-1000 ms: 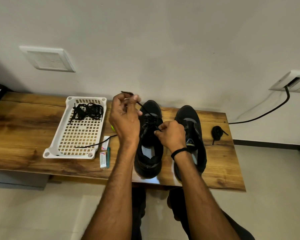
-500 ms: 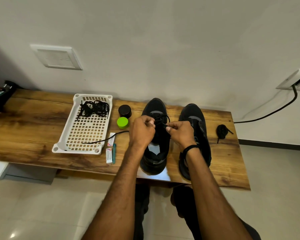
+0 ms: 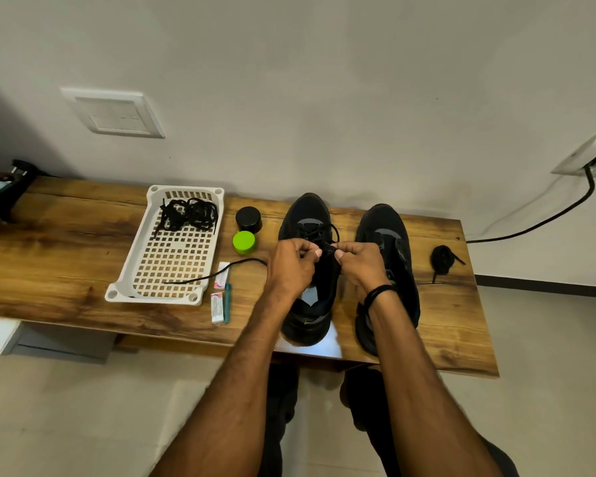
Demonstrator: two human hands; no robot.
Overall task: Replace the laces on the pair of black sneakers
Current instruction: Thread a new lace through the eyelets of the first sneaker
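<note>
Two black sneakers on the wooden bench, side by side, toes to the wall, heels over the near edge: left sneaker (image 3: 307, 270) under work, right sneaker (image 3: 387, 266) just beside it and, by the look of the bare tongue, not yet laced. Both hands low over the left sneaker's throat, left hand (image 3: 291, 270) and right hand (image 3: 363, 266) each pinched shut on the black lace (image 3: 324, 232) at its crossing, thumbs nearly touching, probably to snug the threaded rows or start a knot. Small loops of lace above the knuckles, toward the toe. Long free lace end (image 3: 217, 275) trailing left over the bench onto the corner of the white perforated tray (image 3: 131, 287), likely slack left for later rows. Tangle of black laces (image 3: 188, 213) at the tray's far end, presumably the removed or spare set, parked clear of the work. Coiled lace (image 3: 443, 259) right of the pair, near at hand for the second shoe. Black jar (image 3: 248, 219) and green lid (image 3: 244, 242) between tray and sneaker. Compared with a second ago: left hand down from a raised pull, now level with the right; jar and lid uncovered; fingers closer together than half a second ago.
</note>
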